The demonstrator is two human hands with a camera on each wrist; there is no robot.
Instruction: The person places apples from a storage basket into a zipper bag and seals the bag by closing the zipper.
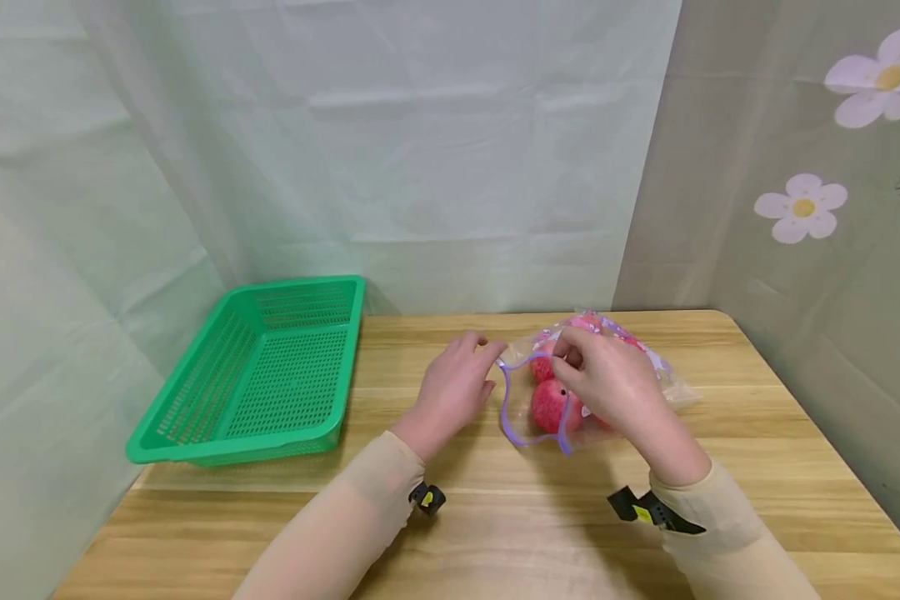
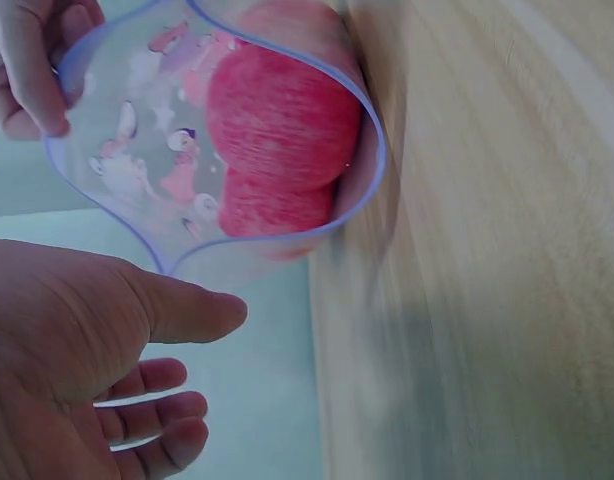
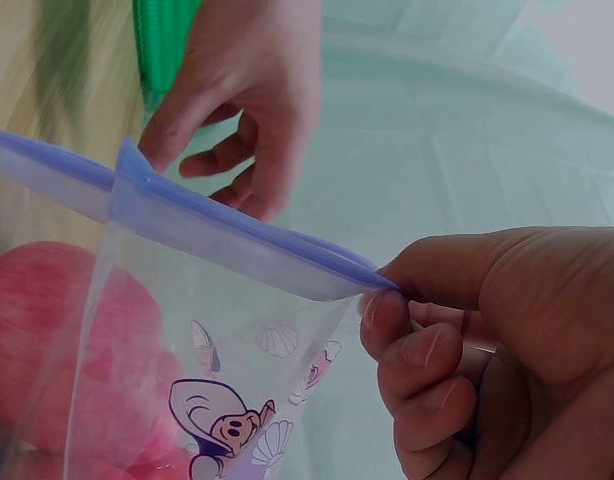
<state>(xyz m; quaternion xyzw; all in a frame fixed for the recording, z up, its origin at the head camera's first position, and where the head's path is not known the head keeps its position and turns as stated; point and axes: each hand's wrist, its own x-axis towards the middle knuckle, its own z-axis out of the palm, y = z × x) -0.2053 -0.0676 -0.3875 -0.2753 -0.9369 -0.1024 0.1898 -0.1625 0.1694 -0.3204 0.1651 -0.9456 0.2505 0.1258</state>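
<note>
A clear zip bag [image 1: 658, 367] with a purple-edged mouth and cartoon prints lies on its side on the wooden table [image 1: 495, 533]. Several red apples [image 1: 553, 406] sit inside it. The bag's mouth [image 2: 375, 190] gapes toward the left wrist view. My right hand [image 1: 615, 375] pinches one corner of the purple edge [image 3: 257, 235] between thumb and forefinger, its other fingers curled. At the opposite side of the mouth is my left hand [image 1: 457, 383], thumb stretched out and fingers loosely bent. Nothing shows in its grasp, and its fingertips are close to the rim.
An empty green plastic basket [image 1: 337, 392] with slotted walls stands at the left of the table. Pale cloth [image 1: 435, 167] hangs behind the table, and a flowered cloth [image 1: 802, 283] hangs at its right. Each wrist carries a black strap [image 1: 656, 510].
</note>
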